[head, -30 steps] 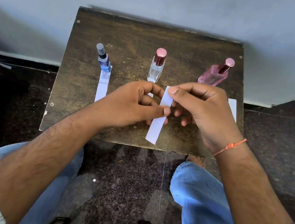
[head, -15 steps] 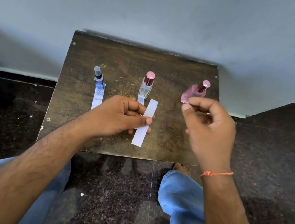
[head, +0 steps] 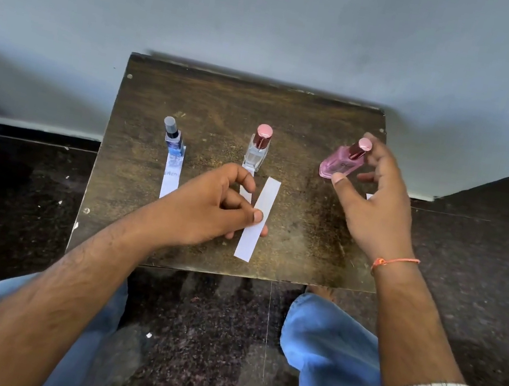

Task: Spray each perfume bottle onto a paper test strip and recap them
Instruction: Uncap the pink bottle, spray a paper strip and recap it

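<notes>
Three capped perfume bottles stand in a row on the small dark table (head: 215, 100): a blue bottle (head: 174, 139) with a grey cap at left, a clear bottle (head: 257, 152) with a pink cap in the middle, and a pink bottle (head: 338, 163) at right. My left hand (head: 209, 208) pinches a white paper strip (head: 259, 217) above the table's middle. My right hand (head: 377, 201) is spread open around the pink bottle, thumb by its base and fingers behind its cap, not clearly gripping. Another strip (head: 170, 178) lies in front of the blue bottle.
A corner of a further strip (head: 368, 196) shows under my right hand, and part of one (head: 245, 191) behind my left fingers. A pale wall rises right behind the table. Dark speckled floor surrounds it; my knees in blue trousers (head: 330, 352) sit below the front edge.
My right hand let go of the strip and moved right and away, up to the pink bottle, fingers now spread around it. My left hand keeps the strip alone. The camera view has pulled back.
</notes>
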### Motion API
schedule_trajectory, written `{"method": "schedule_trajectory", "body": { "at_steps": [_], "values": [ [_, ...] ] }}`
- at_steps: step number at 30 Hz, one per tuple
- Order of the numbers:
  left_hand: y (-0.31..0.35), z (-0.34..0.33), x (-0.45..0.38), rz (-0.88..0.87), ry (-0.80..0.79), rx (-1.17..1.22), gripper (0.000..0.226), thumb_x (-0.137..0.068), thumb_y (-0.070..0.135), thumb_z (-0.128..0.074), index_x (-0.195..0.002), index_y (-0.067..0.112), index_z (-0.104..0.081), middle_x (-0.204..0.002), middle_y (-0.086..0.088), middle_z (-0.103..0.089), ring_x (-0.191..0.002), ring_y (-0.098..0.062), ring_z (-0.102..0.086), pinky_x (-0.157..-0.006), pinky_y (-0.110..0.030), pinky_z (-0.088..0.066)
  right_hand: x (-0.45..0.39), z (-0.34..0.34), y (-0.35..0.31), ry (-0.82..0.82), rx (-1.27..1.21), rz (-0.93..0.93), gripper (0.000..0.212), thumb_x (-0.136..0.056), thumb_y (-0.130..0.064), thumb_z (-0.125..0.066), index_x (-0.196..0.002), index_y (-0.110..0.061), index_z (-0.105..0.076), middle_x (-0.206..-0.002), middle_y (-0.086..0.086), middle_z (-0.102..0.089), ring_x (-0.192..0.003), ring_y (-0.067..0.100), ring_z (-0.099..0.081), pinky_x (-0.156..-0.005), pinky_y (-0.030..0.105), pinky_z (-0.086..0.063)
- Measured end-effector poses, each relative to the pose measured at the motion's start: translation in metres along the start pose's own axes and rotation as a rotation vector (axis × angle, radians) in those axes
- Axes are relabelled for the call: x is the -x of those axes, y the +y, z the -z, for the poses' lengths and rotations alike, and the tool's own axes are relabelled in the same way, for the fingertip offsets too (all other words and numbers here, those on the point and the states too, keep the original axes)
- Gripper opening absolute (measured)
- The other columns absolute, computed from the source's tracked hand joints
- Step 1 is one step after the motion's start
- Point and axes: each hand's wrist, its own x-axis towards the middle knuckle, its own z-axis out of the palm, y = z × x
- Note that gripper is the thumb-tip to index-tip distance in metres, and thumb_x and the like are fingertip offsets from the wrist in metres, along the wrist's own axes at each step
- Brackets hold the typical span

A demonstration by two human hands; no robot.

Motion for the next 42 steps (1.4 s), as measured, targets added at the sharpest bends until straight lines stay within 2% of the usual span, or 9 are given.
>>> {"method": "schedule_trajectory", "body": {
  "at_steps": [3,7,11,14,20,23,27,33,42],
  "values": [
    [-0.001,0.001,0.001,-0.036,-0.008,0.010,0.028,-0.106,0.010,-0.067,-0.104,0.019,-0.041,-0.096,-0.007,-0.086,-0.080,-0.029,-0.065,-0.066,-0.029,-0.049,0.001,-0.004,0.001,0.005,-0.045,0.025,0.055,-0.098,-0.021,-0.077,-0.140,-0.050,-0.055,-0.129,-0.013,-0.070,-0.099,0.011,-0.066,-0.092,0.021,-0.053],
    [-0.002,0.002,0.001,-0.130,-0.005,0.008,0.011,-0.106,0.008,-0.066,-0.104,0.017,-0.061,-0.094,-0.007,-0.085,-0.078,-0.021,-0.068,-0.061,-0.025,-0.049,0.001,-0.005,0.000,0.019,-0.027,0.013,0.036,-0.100,-0.022,-0.075,-0.134,-0.032,-0.069,-0.125,-0.007,-0.073,-0.096,-0.004,-0.065,-0.086,0.007,-0.049],
    [-0.005,0.002,0.001,-0.182,0.063,-0.154,0.026,-0.109,0.005,-0.059,-0.108,0.021,-0.080,-0.096,0.004,-0.083,-0.076,-0.002,-0.068,-0.066,-0.012,-0.050,0.003,-0.003,0.000,0.026,-0.055,0.006,0.026,-0.097,-0.022,-0.079,-0.121,-0.030,-0.074,-0.112,-0.011,-0.075,-0.089,-0.013,-0.062,-0.078,0.004,-0.045],
    [-0.005,0.002,0.002,-0.150,0.134,-0.241,0.029,-0.108,0.008,-0.061,-0.113,0.026,-0.083,-0.098,0.013,-0.084,-0.085,0.007,-0.074,-0.080,-0.012,-0.056,0.004,-0.001,-0.002,-0.024,-0.072,0.024,0.025,-0.096,-0.023,-0.081,-0.120,-0.023,-0.079,-0.100,-0.014,-0.076,-0.083,-0.006,-0.062,-0.080,0.015,-0.049],
    [-0.006,0.002,0.003,-0.137,0.205,-0.363,0.018,-0.100,0.030,-0.073,-0.112,0.041,-0.082,-0.086,0.018,-0.082,-0.047,0.000,-0.047,-0.055,-0.022,-0.046,0.014,0.001,-0.012,-0.230,-0.187,0.150,0.028,-0.090,-0.030,-0.083,-0.117,-0.022,-0.082,-0.113,0.005,-0.082,-0.100,0.027,-0.075,-0.093,0.057,-0.063],
    [-0.003,0.001,0.004,-0.155,0.208,-0.436,0.020,-0.095,0.039,-0.079,-0.114,0.042,-0.081,-0.056,0.026,-0.064,-0.044,0.001,-0.047,-0.050,-0.010,-0.036,0.022,-0.004,-0.019,-0.355,-0.257,0.196,0.021,-0.093,-0.011,-0.084,-0.111,-0.021,-0.081,-0.113,0.011,-0.081,-0.099,0.032,-0.075,-0.091,0.057,-0.062],
    [0.005,-0.003,0.008,-0.178,0.146,-0.434,0.031,-0.090,0.027,-0.086,-0.121,0.029,-0.080,-0.053,0.036,-0.059,-0.044,0.011,-0.053,-0.048,-0.004,-0.036,0.030,-0.012,-0.025,-0.473,-0.309,0.237,0.032,-0.090,-0.013,-0.085,-0.122,-0.013,-0.080,-0.111,0.010,-0.081,-0.100,0.036,-0.077,-0.085,0.061,-0.064],
    [-0.001,-0.004,0.006,-0.228,0.103,-0.373,0.014,-0.084,0.051,-0.085,-0.094,0.042,-0.081,-0.051,0.016,-0.053,-0.046,-0.004,-0.042,-0.048,-0.025,-0.034,0.036,-0.019,-0.027,-0.502,-0.343,0.237,0.038,-0.087,-0.017,-0.087,-0.124,-0.019,-0.080,-0.113,0.010,-0.081,-0.097,0.042,-0.075,-0.081,0.066,-0.062],
    [-0.006,-0.004,0.001,-0.274,0.144,-0.428,0.028,-0.084,0.056,-0.084,-0.066,0.042,-0.067,-0.050,0.018,-0.051,-0.046,-0.006,-0.042,-0.048,-0.026,-0.034,0.035,-0.017,-0.033,-0.419,-0.414,0.235,0.023,-0.092,-0.014,-0.084,-0.115,-0.014,-0.081,-0.109,-0.005,-0.081,-0.095,0.034,-0.073,-0.083,0.050,-0.065]
  ]
}}
